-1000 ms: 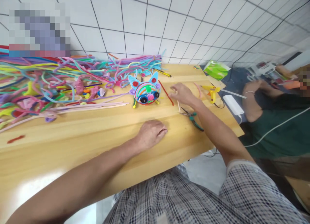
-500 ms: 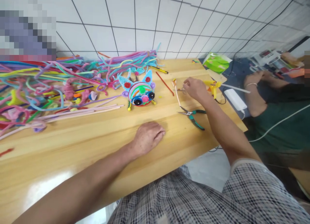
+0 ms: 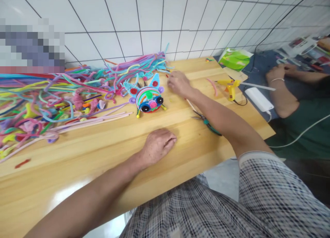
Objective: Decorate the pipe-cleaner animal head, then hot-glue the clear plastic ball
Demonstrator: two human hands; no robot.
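My left hand (image 3: 158, 145) rests on the wooden table with its fingers curled closed; whatever it may hold is hidden. Further back, my right hand (image 3: 179, 83) is over the table beside the colourful craft figure (image 3: 149, 100), its fingers bent down and blurred. The end of a red stick (image 3: 167, 76) shows at its fingertips, and I cannot make out whether they grip it. The figure has blue ears and big black eyes and stands upright. Under my right forearm lie green-handled pliers (image 3: 210, 125), partly covered, and a pale strip (image 3: 191, 104).
Many coloured pipe cleaners (image 3: 77, 93) cover the left of the table. To the right are a yellow glue gun (image 3: 231, 88), a pink strip (image 3: 212, 87), a white power strip (image 3: 259, 99) and a green packet (image 3: 235, 59). Another person's arm (image 3: 281, 90) is at the far right.
My right hand has moved left, from near the glue gun to beside the figure, and now covers most of the red stick. A pink strip shows near the glue gun. My left hand stays put.
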